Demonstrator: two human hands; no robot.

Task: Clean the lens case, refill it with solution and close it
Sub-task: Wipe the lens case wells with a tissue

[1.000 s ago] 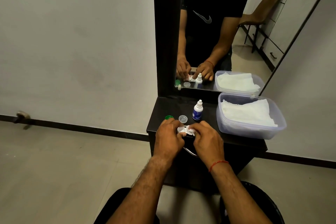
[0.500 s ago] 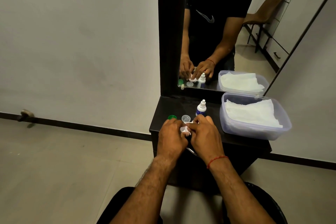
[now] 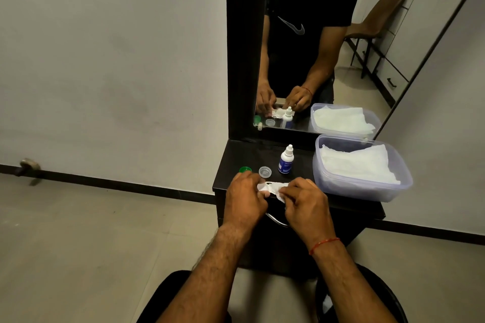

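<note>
**A:** Head camera, looking down. Both hands are together over the front edge of the dark dresser top (image 3: 252, 155). What is the left hand (image 3: 245, 198) doing?

**B:** Its fingers are curled in and pinch one end of the white lens case (image 3: 271, 185). The case is held between the two hands, just above the dresser's edge.

**A:** And the right hand (image 3: 305, 203)?

**B:** Its fingers are bunched tight on a white tissue (image 3: 280, 196) pressed against the case. White on white, so I can't tell where one ends.

**A:** Behind the knuckles?

**B:** A green cap (image 3: 245, 169) by the left hand, with a clear cap (image 3: 265, 172) just beside it. The solution bottle (image 3: 286, 161) stands upright, cap on. To the right, a plastic tub (image 3: 362, 191) holds folded tissues (image 3: 357, 165).

**A:** The mirror (image 3: 301, 47) shows both hands clamped there too.
</note>
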